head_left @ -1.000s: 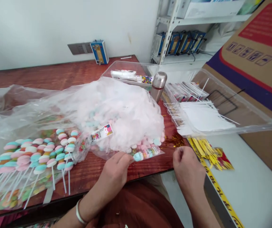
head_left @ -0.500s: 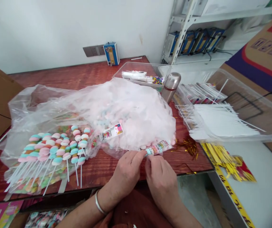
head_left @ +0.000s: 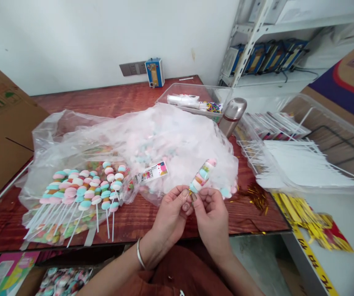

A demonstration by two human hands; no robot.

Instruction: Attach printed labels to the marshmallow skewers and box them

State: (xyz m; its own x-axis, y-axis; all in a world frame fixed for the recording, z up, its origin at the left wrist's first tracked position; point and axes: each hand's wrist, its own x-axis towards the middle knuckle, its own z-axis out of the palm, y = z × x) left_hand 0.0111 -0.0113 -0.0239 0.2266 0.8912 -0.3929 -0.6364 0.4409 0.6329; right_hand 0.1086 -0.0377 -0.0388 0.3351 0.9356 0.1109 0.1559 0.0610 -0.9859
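Both hands pinch the lower end of a wrapped marshmallow skewer (head_left: 201, 176), with pink, blue, white and orange pieces in clear film. My left hand (head_left: 171, 216) closes its fingers at the gathered neck of the wrapper, from the left. From the other side, my right hand (head_left: 212, 218) grips the same neck with thumb and fingers. A bit of gold, apparently a twist tie, glints between the fingertips. Behind the skewer lies a large clear bag of marshmallows (head_left: 177, 135). A printed wrapper (head_left: 154, 172) rests on that bag.
Several unwrapped marshmallow skewers (head_left: 81, 191) lie on the left. Gold twist ties (head_left: 255, 197) are scattered at the table's right. A steel flask (head_left: 233, 117) stands near a clear bin of white sticks (head_left: 300, 162). A cardboard box (head_left: 4, 111) borders the left.
The wrapped skewer has been raised and turned more upright, its printed face no longer showing. Both hands have rotated so the fingertips show. The whole view has shifted slightly.
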